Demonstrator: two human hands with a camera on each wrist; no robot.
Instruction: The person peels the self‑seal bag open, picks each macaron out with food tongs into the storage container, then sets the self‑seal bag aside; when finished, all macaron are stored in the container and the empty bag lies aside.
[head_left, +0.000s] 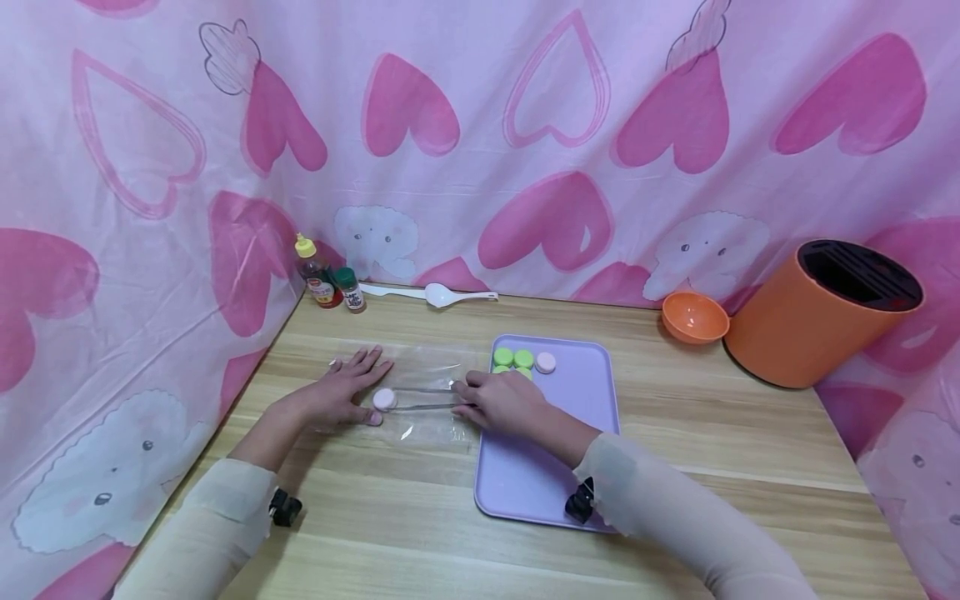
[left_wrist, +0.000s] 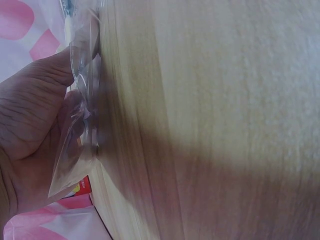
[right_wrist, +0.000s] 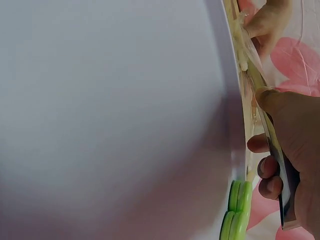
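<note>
My right hand point(head_left: 506, 402) grips metal tongs point(head_left: 427, 407), whose two arms reach left from above the tray's edge. At their tips is a pale pink macaron point(head_left: 385, 399). It overlaps a clear plastic bag point(head_left: 427, 429) lying on the table. My left hand point(head_left: 341, 390) rests on the bag's left part with fingers and thumb spread, the macaron close beside the thumb. In the left wrist view the clear film point(left_wrist: 75, 155) rises over the fingers. Several green macarons point(head_left: 502, 357) and one pink macaron point(head_left: 545, 362) sit on the purple tray point(head_left: 581, 392), partly behind my right hand.
At the back left stand a syrup bottle point(head_left: 318, 279) with a yellow cap and a green-lidded jar point(head_left: 350, 292). A white spoon point(head_left: 442, 295) lies along the back wall. An orange bowl point(head_left: 695, 318) and an orange knife block point(head_left: 802, 325) stand at the back right.
</note>
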